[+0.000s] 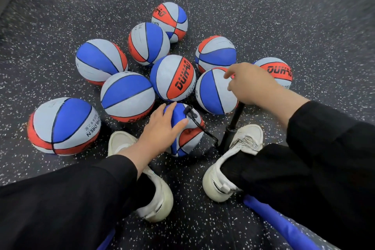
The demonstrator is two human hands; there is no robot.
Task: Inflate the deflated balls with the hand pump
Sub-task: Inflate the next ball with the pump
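- while the left hand (162,126) lies flat with fingers spread over a soft, crumpled ball (185,134) on the floor between the two white shoes, a black hose (199,126) sits plugged into the ball's top.
- right hand (251,85) sits on the top of the black hand pump (231,128); its palm covers the handle, while the fingers that show are loosely extended toward a round ball (213,93) just behind. whether the hidden fingers wrap the handle cannot be told.
- pump stands tilted beside the right shoe (235,154), with the hose running from its base to the soft ball.
- nine other blue, orange and pale grey balls cluster on the speckled dark floor (263,16) beyond the hands, several touching.
- no container shows.
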